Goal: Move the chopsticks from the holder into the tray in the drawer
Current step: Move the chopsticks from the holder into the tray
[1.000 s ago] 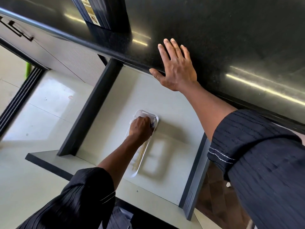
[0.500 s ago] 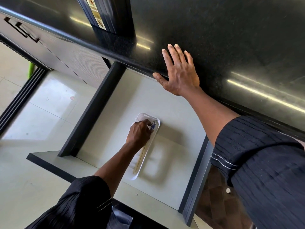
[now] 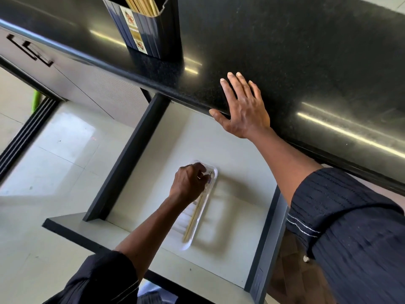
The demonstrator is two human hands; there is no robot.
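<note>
lying lengthwise in the clear tray [image 3: 190, 242] inside the open drawer [image 3: 230, 150], chopsticks [image 3: 192, 218], upper ends under the left hand [image 3: 188, 183]. curled around those ends, fingers pinched narrow. spread flat on the black countertop [image 3: 306, 51] edge, right hand [image 3: 243, 108], holding nothing; more chopsticks upright in the holder [image 3: 149, 29].

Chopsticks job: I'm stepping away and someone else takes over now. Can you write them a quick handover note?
Left hand: down in the open drawer, fingers curled over the top end of the chopsticks lying in the clear tray; whether it grips them is unclear.
Right hand: open, flat on the black counter edge, holding nothing.
Holder: on the counter, with many chopsticks inside.
Done: a few chopsticks are in the tray.
Left: move the rest from the holder to the tray.
</note>
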